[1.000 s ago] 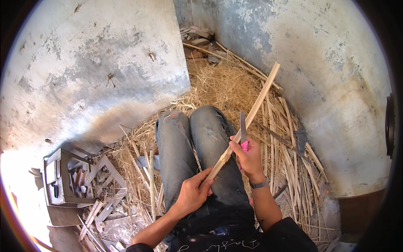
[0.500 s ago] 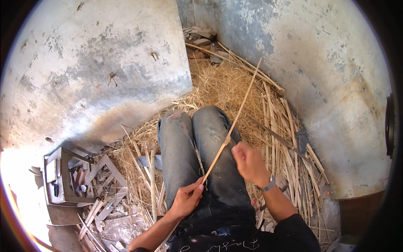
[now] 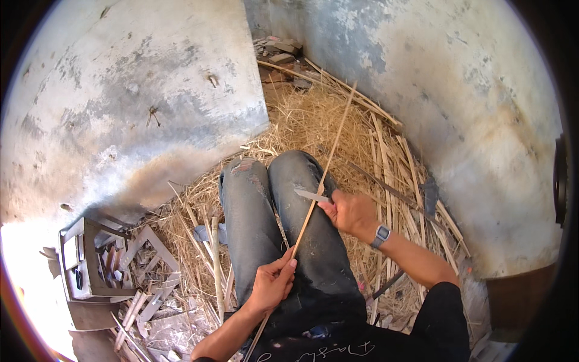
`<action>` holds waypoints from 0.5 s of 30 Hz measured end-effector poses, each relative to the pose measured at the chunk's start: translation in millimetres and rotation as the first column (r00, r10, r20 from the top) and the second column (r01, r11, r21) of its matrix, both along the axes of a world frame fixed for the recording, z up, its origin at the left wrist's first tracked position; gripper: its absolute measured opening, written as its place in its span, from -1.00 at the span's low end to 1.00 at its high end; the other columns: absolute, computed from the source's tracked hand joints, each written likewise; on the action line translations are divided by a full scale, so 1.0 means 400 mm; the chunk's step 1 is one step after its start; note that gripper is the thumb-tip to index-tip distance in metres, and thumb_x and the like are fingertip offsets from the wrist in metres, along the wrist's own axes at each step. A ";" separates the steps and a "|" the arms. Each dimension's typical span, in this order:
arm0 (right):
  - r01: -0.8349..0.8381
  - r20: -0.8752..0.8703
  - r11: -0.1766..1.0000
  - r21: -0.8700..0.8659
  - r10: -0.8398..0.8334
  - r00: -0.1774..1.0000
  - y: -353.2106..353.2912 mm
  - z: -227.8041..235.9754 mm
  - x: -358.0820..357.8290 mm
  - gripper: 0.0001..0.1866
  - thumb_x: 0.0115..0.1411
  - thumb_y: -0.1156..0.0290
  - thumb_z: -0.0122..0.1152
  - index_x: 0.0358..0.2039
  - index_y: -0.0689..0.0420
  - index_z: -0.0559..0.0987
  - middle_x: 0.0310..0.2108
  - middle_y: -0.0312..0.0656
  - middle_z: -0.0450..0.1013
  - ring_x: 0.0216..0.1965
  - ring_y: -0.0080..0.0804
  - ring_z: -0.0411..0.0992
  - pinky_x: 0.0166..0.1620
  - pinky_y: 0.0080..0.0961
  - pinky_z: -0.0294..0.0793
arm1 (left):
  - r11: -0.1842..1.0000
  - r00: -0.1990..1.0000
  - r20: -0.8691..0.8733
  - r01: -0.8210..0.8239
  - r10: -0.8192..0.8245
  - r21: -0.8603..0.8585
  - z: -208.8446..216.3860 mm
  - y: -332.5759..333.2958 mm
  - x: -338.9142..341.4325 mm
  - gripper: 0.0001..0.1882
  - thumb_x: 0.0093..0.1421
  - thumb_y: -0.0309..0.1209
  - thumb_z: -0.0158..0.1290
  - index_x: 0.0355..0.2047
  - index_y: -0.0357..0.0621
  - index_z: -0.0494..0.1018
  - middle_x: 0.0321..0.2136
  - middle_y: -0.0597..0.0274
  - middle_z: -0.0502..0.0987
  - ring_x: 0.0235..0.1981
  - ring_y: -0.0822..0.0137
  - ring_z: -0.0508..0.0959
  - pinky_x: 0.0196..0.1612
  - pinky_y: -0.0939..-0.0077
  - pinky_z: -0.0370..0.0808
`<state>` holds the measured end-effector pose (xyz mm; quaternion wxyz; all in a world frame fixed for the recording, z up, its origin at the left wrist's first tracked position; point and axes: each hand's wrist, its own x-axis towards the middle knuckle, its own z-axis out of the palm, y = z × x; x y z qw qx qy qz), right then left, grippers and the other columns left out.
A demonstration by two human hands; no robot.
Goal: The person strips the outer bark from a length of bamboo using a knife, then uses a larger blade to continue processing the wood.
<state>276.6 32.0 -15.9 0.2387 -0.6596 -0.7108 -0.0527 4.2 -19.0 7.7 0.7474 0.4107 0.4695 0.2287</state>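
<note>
The left hand (image 3: 272, 282) grasps a long, thin, pale-tan wooden strip (image 3: 305, 224) between thumb and fingers; the strip slants over the person's lap, its far end reaching up above the straw-coloured heap of fine shavings (image 3: 319, 123) and its near end running down past the hand. The right hand (image 3: 353, 213), with a grey square-faced watch (image 3: 381, 234) at its wrist, has its fingers clenched on a knife with a flat grey metal blade (image 3: 309, 194), the handle hidden in the fist. The blade lies across the strip above the right thigh of the worn grey-blue jeans (image 3: 250, 202); whether the edge bites in is too small to tell. More long pale strips (image 3: 387, 175) lie to the right.
</note>
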 end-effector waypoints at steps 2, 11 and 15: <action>-0.008 0.018 0.998 -0.057 0.009 1.000 -0.029 -0.003 -0.021 -0.41 0.37 -0.21 0.06 -0.57 0.04 0.45 -0.77 -0.12 0.42 -0.76 -0.08 0.44 -0.69 -0.17 0.40 | 0.988 0.998 0.058 0.010 -0.001 -0.153 -0.001 0.010 0.007 -0.49 0.50 -0.26 0.03 0.40 -0.04 0.31 -0.59 0.53 0.17 -0.68 0.63 0.16 -0.64 0.67 0.08; -0.230 0.186 0.970 0.076 0.213 0.959 0.075 -0.005 0.137 -0.40 0.37 -0.23 0.06 -0.59 0.02 0.43 -0.75 -0.17 0.39 -0.77 -0.17 0.38 -0.69 -0.20 0.32 | 0.981 0.998 0.040 -0.033 0.042 -0.193 0.011 0.026 0.014 -0.49 0.49 -0.24 0.05 0.40 0.06 0.32 -0.55 0.48 0.24 -0.68 0.60 0.19 -0.63 0.67 0.08; 0.372 0.124 0.926 0.063 -0.378 0.918 0.153 0.101 0.311 -0.43 0.36 -0.19 0.09 -0.53 0.06 0.45 -0.73 -0.14 0.40 -0.74 -0.07 0.39 -0.64 -0.14 0.35 | 0.985 0.998 0.056 0.014 -0.005 -0.170 0.000 0.006 0.011 -0.49 0.48 -0.24 0.06 0.40 0.06 0.33 -0.55 0.47 0.25 -0.68 0.60 0.18 -0.64 0.66 0.07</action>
